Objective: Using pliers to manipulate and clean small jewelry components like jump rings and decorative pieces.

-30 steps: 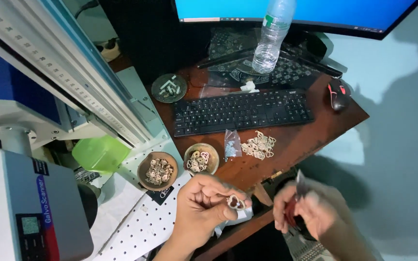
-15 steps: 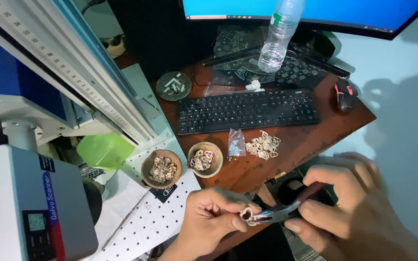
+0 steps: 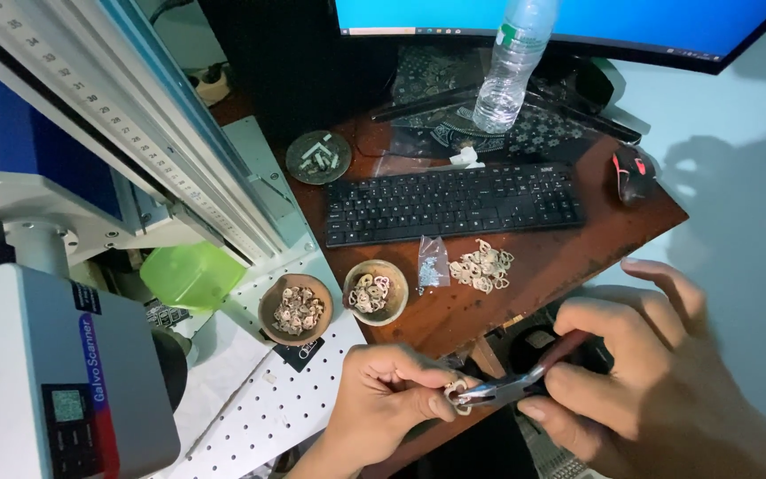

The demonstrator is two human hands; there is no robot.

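Near the desk's front edge, the left hand [image 3: 383, 399] pinches a small pale heart-shaped ring piece [image 3: 455, 390]; the right hand [image 3: 640, 372] grips red-handled metal pliers [image 3: 516, 383], their tips touching it; two round wooden bowls [image 3: 376, 293] sit beyond.

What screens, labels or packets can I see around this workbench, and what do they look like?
Wide black-framed monitor: desk's back edge, glowing blue.
Clear plastic water bottle: before the monitor, green-and-white label band.
Small clear plastic bag: below the black keyboard.
Grey machine housing: bottom left, small greenish display, blue-and-red label strip.
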